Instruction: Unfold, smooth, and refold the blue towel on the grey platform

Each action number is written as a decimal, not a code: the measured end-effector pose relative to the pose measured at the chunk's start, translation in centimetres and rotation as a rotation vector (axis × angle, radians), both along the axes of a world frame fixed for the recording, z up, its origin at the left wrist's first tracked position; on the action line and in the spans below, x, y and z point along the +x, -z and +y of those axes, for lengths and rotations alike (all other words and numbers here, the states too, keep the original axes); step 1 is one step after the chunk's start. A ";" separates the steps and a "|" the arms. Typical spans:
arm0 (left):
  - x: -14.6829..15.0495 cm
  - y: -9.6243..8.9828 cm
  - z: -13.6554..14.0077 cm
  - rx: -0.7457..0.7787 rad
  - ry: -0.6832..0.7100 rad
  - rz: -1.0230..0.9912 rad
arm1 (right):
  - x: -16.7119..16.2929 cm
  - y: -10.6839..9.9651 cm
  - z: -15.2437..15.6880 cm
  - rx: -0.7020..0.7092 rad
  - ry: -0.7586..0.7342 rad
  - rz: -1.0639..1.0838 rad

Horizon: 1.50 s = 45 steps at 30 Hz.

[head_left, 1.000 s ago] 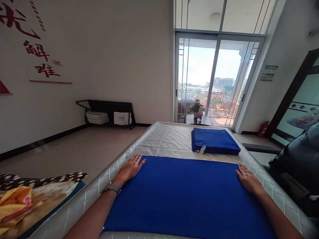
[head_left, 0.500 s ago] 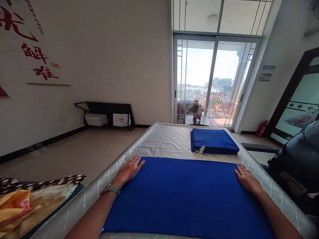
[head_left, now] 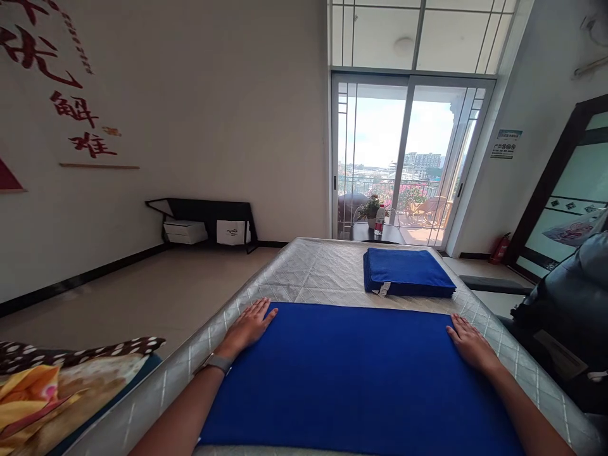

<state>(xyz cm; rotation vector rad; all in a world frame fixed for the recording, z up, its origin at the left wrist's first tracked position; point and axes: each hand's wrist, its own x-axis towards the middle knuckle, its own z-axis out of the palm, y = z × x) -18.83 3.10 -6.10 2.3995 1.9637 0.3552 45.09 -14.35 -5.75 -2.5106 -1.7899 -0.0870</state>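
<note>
A flat blue cloth [head_left: 356, 373] lies spread on a quilted, light grey surface [head_left: 308, 272] like a mattress. My left hand [head_left: 250, 326] rests flat on the cloth's far left corner, fingers stretched out, a watch on that wrist. At the far right corner, my right hand [head_left: 472, 342] lies flat in the same way, its fingers extended over the edge. Neither hand grasps anything. Beyond the cloth sits a neat stack of folded blue cloths [head_left: 408, 271], with a white tag showing at its near left side.
A bottle [head_left: 379, 220] and a potted plant [head_left: 372, 209] stand on a small dark table before the sliding glass door. A black bag or jacket [head_left: 570, 316] is on the right. Patterned bedding [head_left: 71, 392] lies at lower left; a black rack [head_left: 209, 212] stands by the wall.
The camera view has tilted slightly, so the scene sits a little lower in the picture. Both hands stay flat at the same corners of the cloth.
</note>
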 end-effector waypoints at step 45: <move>24.1 -1.7 -7.7 0.237 0.585 -0.028 | -25.3 -2.1 5.5 0.060 -0.504 0.151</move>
